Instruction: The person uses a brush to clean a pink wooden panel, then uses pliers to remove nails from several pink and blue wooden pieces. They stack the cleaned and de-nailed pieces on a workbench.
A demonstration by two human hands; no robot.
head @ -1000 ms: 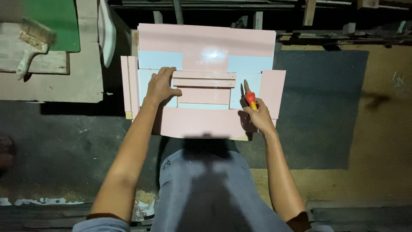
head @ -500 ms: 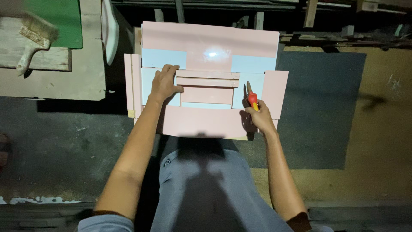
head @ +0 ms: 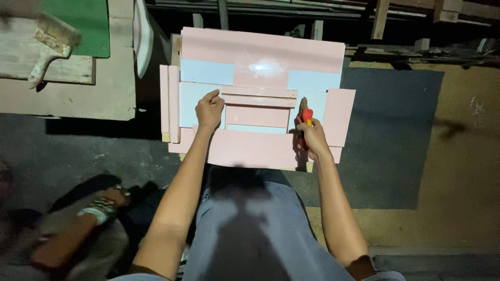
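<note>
At the far left, a wooden-handled paintbrush (head: 49, 44) lies on a pale wooden board (head: 62, 73) beside a green sheet (head: 83, 26), well apart from your work. Nearer you on that side, another person's arm with a beaded bracelet (head: 99, 211) shows low in the frame, blurred.

In the middle sits the stack of glossy pink and pale-blue flat panels (head: 260, 62), laid overlapping on the dark floor just beyond your knees. A narrow pink strip (head: 164, 101) stands along its left edge.

Your left hand (head: 209, 110) rests on the left part of the stack, fingers curled together with the knuckles down on a pale-blue panel (head: 192, 99), right beside the stepped pink strips (head: 258, 96) at the centre. It presses on the panels rather than gripping anything.

Your right hand (head: 312, 139) is at the right part of the stack, fingers clamped around a red-handled tool (head: 306, 115) that points away from you, its tip over the blue panel near the centre strips. What kind of tip it has is too small to tell.

To the right of the stack lies a dark mat (head: 396, 130) on brown floor (head: 469, 171).
</note>
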